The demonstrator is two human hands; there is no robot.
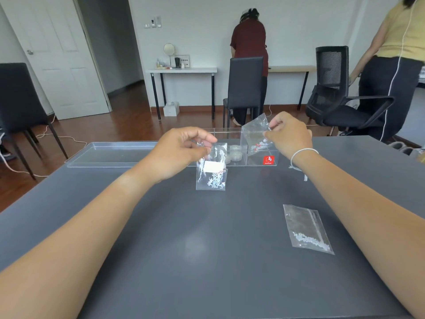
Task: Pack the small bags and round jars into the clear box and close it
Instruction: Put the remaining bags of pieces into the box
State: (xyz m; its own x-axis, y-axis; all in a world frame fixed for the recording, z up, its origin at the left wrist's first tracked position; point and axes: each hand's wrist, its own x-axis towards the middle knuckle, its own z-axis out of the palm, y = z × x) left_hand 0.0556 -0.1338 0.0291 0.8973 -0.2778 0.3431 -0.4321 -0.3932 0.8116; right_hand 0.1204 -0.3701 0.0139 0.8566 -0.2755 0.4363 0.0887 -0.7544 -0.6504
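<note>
1. Your left hand [184,150] pinches the top edge of a small clear plastic bag with a white label and pale beads [211,169], fingers curled on the seal so it hangs straight down on the near side of the long clear plastic box [259,157]. Held by the top, the beads sit low and the bag stays flat, ready to slide in.

2. Your right hand [289,137] grips a second small clear bag with red and white beads [255,137] by its upper corner, fingers closed on the plastic. It hangs over the right end of the clear box, apparently partly inside it; I judge you're lowering it into that compartment.

3. Inside the clear box, round clear jars [234,154] are stacked just left of that second bag, so the jars look packed already.

4. A third clear zip bag with white beads [308,229] lies flat on the dark grey desk [184,238], well nearer you than the clear box and to its right. It's not yet packed.

5. The clear flat lid [110,153] rests on the desk directly left of the clear box, off so the top stays open for loading.

6. Closing comes last, by my reading: three bags to seat first.
</note>
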